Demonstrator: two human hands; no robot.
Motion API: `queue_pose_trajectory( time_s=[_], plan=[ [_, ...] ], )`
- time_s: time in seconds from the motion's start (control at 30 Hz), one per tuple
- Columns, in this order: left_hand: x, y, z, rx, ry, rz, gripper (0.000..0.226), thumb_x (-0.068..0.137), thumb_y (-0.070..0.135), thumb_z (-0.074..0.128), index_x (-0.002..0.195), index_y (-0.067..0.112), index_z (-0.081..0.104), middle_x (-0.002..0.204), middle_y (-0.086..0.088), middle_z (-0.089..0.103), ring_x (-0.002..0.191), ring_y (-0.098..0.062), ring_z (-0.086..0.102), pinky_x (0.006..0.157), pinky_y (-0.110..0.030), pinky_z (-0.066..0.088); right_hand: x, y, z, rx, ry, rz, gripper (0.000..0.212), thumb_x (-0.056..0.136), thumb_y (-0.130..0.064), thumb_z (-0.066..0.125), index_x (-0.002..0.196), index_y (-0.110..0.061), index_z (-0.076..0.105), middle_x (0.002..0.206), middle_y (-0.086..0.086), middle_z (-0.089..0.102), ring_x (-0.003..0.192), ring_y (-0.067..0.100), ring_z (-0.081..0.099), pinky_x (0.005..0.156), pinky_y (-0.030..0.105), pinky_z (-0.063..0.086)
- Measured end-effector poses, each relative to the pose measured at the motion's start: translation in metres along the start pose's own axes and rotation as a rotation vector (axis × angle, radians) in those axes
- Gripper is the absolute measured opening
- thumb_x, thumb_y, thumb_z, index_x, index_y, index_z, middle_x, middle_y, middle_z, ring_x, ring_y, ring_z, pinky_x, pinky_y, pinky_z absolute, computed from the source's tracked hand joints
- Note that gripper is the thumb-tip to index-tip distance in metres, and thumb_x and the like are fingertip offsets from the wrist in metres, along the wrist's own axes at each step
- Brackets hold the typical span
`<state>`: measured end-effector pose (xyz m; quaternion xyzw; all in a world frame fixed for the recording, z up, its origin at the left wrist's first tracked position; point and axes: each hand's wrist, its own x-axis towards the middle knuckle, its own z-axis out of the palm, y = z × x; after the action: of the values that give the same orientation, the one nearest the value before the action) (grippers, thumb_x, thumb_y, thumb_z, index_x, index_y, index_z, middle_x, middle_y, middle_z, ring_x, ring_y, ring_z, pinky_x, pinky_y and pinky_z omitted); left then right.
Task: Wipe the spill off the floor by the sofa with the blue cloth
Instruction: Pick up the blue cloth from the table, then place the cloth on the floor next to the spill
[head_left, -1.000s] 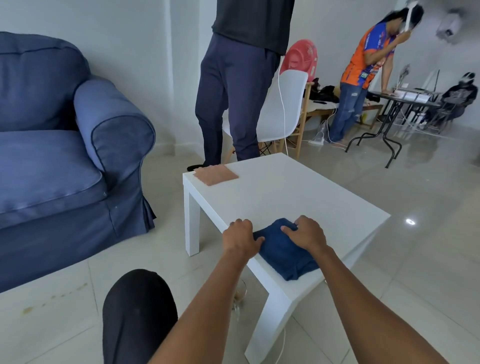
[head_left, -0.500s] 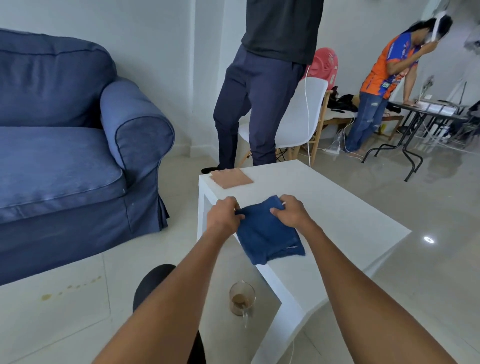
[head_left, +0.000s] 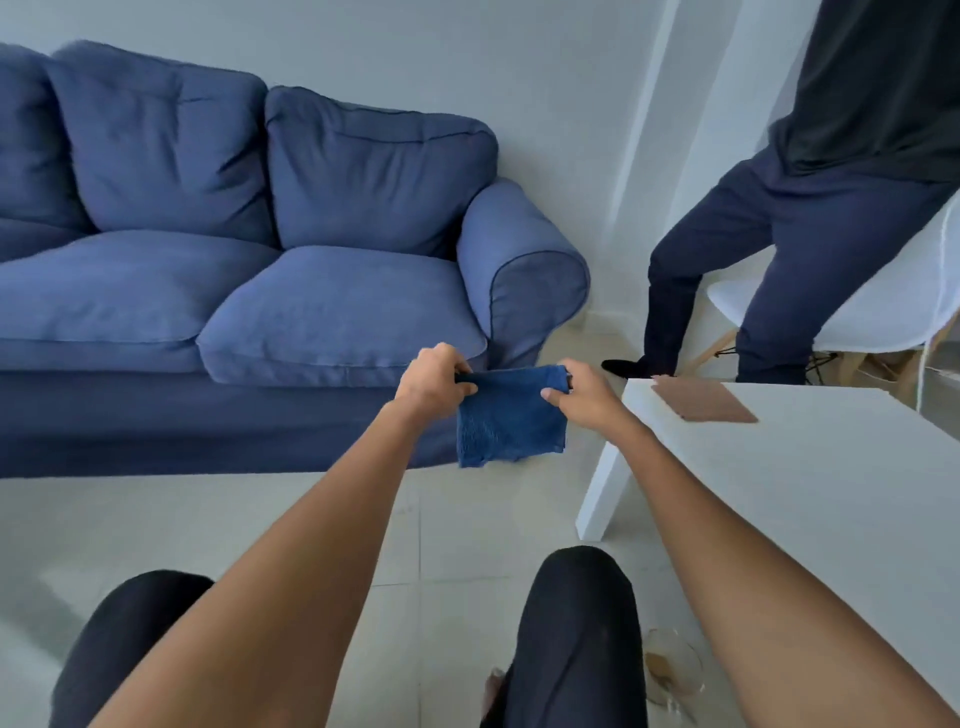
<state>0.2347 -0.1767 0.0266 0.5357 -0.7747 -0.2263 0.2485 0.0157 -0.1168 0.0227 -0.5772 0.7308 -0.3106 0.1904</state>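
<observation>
Lifted off the bench (head_left: 810, 467) since earlier — blue cloth (head_left: 511, 415) now hanging between left hand (head_left: 434, 382) and right hand (head_left: 576, 392), both pinching its top corners, above the floor (head_left: 208, 525) fronting the sofa (head_left: 291, 291) — spill unseen.

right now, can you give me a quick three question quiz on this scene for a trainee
1. True or false: the blue cloth is lying flat on the white table.
2. Multiple choice: what lies on the table's far corner? A) a glass B) a brown cloth C) a phone
3. Short answer: which hands hold the blue cloth, and where on it?

Key:
1. False. It hangs in the air between the sofa and the table.
2. B, the brown cloth. The glass sits on the floor by the person's knee.
3. Both: the left hand and the right hand pinch its top corners, and the rest hangs down.
</observation>
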Motion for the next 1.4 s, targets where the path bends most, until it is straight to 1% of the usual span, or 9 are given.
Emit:
queue_pose_trajectory(
  time_s=[0.13,0.23,0.33,0.47,0.73,0.93,1.13,1.3,1.4],
  plan=[
    [-0.009,-0.070,-0.013,0.021,-0.055,-0.095,0.026,0.083,0.016,0.078,0.107,0.008,0.075,0.093,-0.003,0.069,0.086,-0.019,0.064,0.078,-0.027,0.050,0.019,-0.009,0.074,0.000,-0.185,-0.007,0.019,0.089,-0.014,0.069,0.074,-0.019,0.059,0.076,-0.004,0.059,0.078,0.018,0.056,0.071,0.030,0.044],
    [-0.018,-0.116,-0.010,0.052,-0.132,-0.139,0.019,0.084,0.014,0.076,0.102,0.008,0.077,0.095,-0.006,0.074,0.088,-0.021,0.068,0.073,-0.027,0.052,0.033,0.000,0.124,-0.002,-0.336,0.016,0.019,0.087,-0.018,0.072,0.084,-0.001,0.066,0.079,0.002,0.063,0.078,0.019,0.057,0.071,0.032,0.043],
    [-0.025,-0.159,0.006,0.072,-0.186,-0.202,0.015,0.085,0.012,0.074,0.099,0.008,0.078,0.085,-0.005,0.071,0.076,-0.020,0.066,0.070,-0.029,0.056,0.040,0.020,0.169,0.001,-0.441,0.055,0.026,0.086,-0.020,0.074,0.093,0.004,0.068,0.082,0.002,0.063,0.078,0.016,0.057,0.071,0.031,0.043],
    [-0.030,-0.201,0.051,0.052,-0.257,-0.276,0.012,0.086,0.012,0.073,0.097,0.009,0.079,0.088,-0.003,0.072,0.084,-0.024,0.069,0.079,-0.034,0.059,0.039,0.058,0.224,0.014,-0.506,0.132,0.028,0.087,-0.018,0.071,0.096,0.007,0.065,0.081,0.004,0.061,0.076,0.019,0.055,0.070,0.032,0.043],
    [-0.025,-0.280,0.167,0.001,-0.393,-0.396,0.011,0.085,0.016,0.075,0.093,0.010,0.080,0.084,0.001,0.073,0.074,-0.013,0.062,0.065,-0.021,0.048,0.032,0.162,0.308,0.042,-0.587,0.347,0.014,0.092,-0.014,0.061,0.091,-0.002,0.069,0.074,0.003,0.058,0.071,0.017,0.051,0.067,0.030,0.041],
    [0.025,-0.329,0.228,0.089,-0.440,-0.363,0.014,0.088,0.023,0.070,0.098,0.028,0.079,0.101,0.012,0.072,0.093,-0.011,0.066,0.071,-0.024,0.048,0.075,0.205,0.353,0.087,-0.492,0.415,0.017,0.096,-0.012,0.059,0.083,-0.001,0.060,0.068,0.001,0.051,0.067,0.015,0.045,0.061,0.029,0.033],
    [0.099,-0.360,0.268,0.167,-0.372,-0.294,0.019,0.091,0.022,0.070,0.106,0.028,0.079,0.109,0.010,0.076,0.097,-0.015,0.069,0.076,-0.027,0.054,0.134,0.237,0.395,-0.003,-0.323,0.354,0.038,0.097,-0.008,0.053,0.067,-0.017,0.031,0.061,-0.002,0.033,0.060,0.018,0.029,0.057,0.030,0.026],
    [0.147,-0.369,0.289,0.161,-0.241,-0.305,0.019,0.089,0.023,0.071,0.106,0.029,0.080,0.107,0.011,0.076,0.098,-0.017,0.069,0.072,-0.023,0.043,0.181,0.250,0.424,-0.037,-0.109,0.384,0.036,0.099,-0.013,0.052,0.067,-0.016,0.035,0.061,0.000,0.045,0.062,0.024,0.044,0.051,0.031,0.031],
    [0.162,-0.375,0.296,0.098,-0.158,-0.380,0.023,0.092,0.022,0.067,0.112,0.025,0.078,0.112,0.006,0.077,0.103,-0.017,0.070,0.077,-0.024,0.049,0.191,0.250,0.434,-0.069,-0.043,0.368,0.021,0.099,-0.008,0.050,0.080,-0.018,0.054,0.079,0.005,0.060,0.083,0.032,0.057,0.060,0.033,0.044]
  ],
)
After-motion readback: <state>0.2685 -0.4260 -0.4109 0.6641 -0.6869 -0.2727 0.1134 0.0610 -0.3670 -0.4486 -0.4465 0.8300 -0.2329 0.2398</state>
